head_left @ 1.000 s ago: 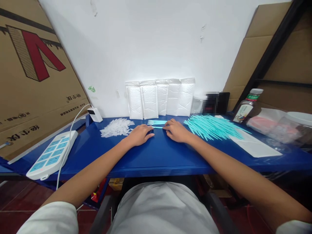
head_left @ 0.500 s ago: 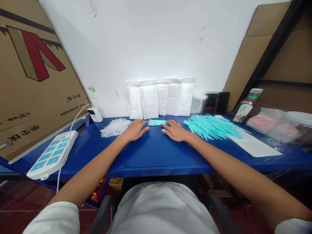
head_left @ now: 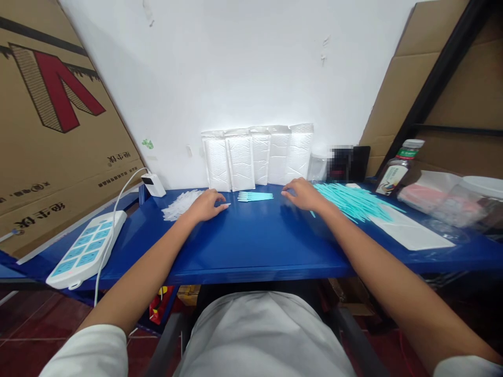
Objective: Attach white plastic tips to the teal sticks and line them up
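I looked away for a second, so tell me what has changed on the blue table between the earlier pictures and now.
Both hands drew apart from the small row of teal sticks. The left hand slid left to the pile of clear pieces; the right hand slid right to the edge of the big teal stick pile. Neither visibly grips anything. The white padded bags and power strip stayed put.

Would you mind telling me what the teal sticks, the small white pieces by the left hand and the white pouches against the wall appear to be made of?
Teal sticks: probably moulded plastic; uniform colour, thin and straight, faint sheen. Small white pieces: likely translucent plastic; milky and see-through at the edges, too small to be sure. White pouches: seemingly plastic-film bubble mailers; glossy, quilted, puffy surface.
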`<state>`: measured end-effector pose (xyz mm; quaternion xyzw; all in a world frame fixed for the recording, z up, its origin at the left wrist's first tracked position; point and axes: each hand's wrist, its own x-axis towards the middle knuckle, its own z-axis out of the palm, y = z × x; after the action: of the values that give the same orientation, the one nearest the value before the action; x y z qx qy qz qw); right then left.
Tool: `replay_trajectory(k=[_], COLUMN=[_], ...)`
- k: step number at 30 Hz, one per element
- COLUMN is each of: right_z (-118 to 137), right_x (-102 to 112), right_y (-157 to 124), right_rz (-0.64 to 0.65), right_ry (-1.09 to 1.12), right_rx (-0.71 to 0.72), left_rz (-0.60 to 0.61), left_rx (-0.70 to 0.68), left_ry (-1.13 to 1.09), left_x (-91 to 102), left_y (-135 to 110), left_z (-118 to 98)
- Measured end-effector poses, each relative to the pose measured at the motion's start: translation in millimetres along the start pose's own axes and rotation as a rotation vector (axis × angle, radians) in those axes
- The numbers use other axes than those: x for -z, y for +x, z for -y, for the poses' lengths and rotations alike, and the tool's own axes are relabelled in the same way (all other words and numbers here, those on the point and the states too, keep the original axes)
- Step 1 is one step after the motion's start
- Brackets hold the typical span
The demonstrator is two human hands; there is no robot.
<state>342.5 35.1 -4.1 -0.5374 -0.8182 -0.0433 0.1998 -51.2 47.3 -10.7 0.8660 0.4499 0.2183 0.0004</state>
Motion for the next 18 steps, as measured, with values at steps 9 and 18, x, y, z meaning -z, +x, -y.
replay_trajectory(k=[9, 18], right_z=[-24.7, -28.0], right_x=[30.5, 25.7], right_y=[-10.3, -9.5], right_rz=[0.159, 0.422], right_ry=[-0.190, -0.252], right_rx=[-0.431, -0.411], left_rz=[0.015, 0.076], left_rx=[0.027, 0.082], left_ry=[-0.006, -0.029], left_x=[-21.5, -22.5], left_y=[5.4, 3.8], left_z=[1.8, -0.7])
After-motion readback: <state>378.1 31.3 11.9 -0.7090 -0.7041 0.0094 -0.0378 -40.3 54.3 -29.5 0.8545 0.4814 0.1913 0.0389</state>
